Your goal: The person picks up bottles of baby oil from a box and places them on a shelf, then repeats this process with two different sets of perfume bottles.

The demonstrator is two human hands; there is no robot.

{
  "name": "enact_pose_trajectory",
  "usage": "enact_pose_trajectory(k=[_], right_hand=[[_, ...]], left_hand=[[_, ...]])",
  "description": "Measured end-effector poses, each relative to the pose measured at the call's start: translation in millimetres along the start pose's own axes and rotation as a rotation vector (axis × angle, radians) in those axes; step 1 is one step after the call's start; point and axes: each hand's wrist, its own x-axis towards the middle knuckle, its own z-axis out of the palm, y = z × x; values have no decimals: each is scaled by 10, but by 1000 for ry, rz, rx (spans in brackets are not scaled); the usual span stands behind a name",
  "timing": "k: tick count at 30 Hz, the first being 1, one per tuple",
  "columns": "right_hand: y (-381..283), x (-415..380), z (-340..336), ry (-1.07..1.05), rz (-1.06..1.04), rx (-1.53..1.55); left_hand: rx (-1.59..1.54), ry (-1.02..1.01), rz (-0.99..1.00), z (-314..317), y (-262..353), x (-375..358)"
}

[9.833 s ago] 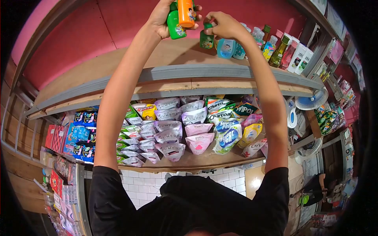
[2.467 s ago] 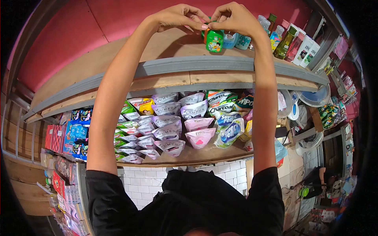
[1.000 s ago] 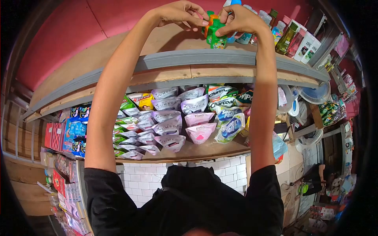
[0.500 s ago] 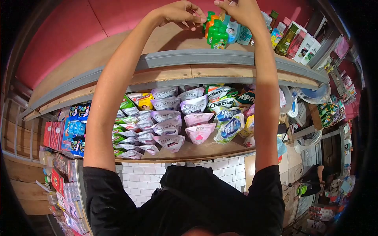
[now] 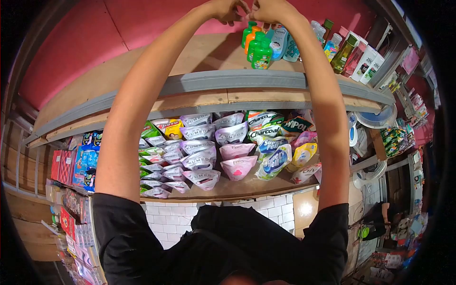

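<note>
Both my arms reach up to the top wooden shelf (image 5: 142,71). My left hand (image 5: 227,7) and my right hand (image 5: 271,8) meet fingertip to fingertip at the picture's top edge, which cuts them off. Their fingers are bent, and I see nothing in them. Just below the hands stands a tight cluster of small green bottles (image 5: 261,50) with an orange bottle (image 5: 252,35) behind them. A pale blue bottle (image 5: 279,40) stands right beside the cluster. Neither hand touches the bottles.
More bottles and white tubes (image 5: 354,54) line the top shelf to the right. The lower shelf holds several refill pouches (image 5: 204,147). Blue packets (image 5: 88,156) hang at the left. A white fan (image 5: 377,118) sits at the right, over a tiled wall and a shop floor below.
Both hands have lifted off the green and orange bottles and risen to the top edge. The bottles now stand free on the shelf. The view has tilted slightly.
</note>
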Motion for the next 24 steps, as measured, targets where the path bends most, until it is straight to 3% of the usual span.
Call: enact_pose_trajectory(k=[1, 4, 7, 19, 22, 24], right_hand=[[-64, -25, -52, -40, 37, 33], [-237, -143, -148, -119, 132, 82], [-262, -156, -108, -125, 163, 29], [-87, 7, 185, -94, 68, -51], [-65, 26, 227, -62, 45, -57], [-53, 30, 243, -40, 24, -55]], left_hand=[[-19, -41, 70, 6, -32, 68], [141, 52, -31, 73, -11, 168], [300, -71, -14, 120, 70, 217], [188, 23, 64, 109, -127, 285], [202, -14, 246, 87, -314, 400], [124, 10, 266, 138, -395, 432]])
